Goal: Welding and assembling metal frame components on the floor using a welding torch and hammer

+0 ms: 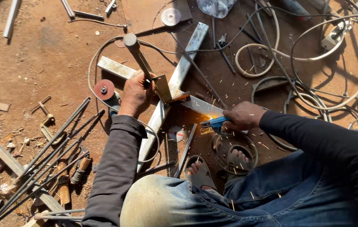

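Gripping a blue welding holder (215, 122), the right hand (243, 116) throws sparks at crossed square steel tubes (175, 84) on rusty ground; the left hand (135, 94) clasps what seems a hammer handle (139, 59).

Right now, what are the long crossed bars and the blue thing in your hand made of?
The crossed bars look like bare steel tube: grey, shiny, with flat faces and sparks at the joint. The blue holder in the right hand seems plastic-coated, smooth and matte, probably with metal inside.

Sunlit reddish dirt floor (48, 54); hard shadows; scattered metal scrap.
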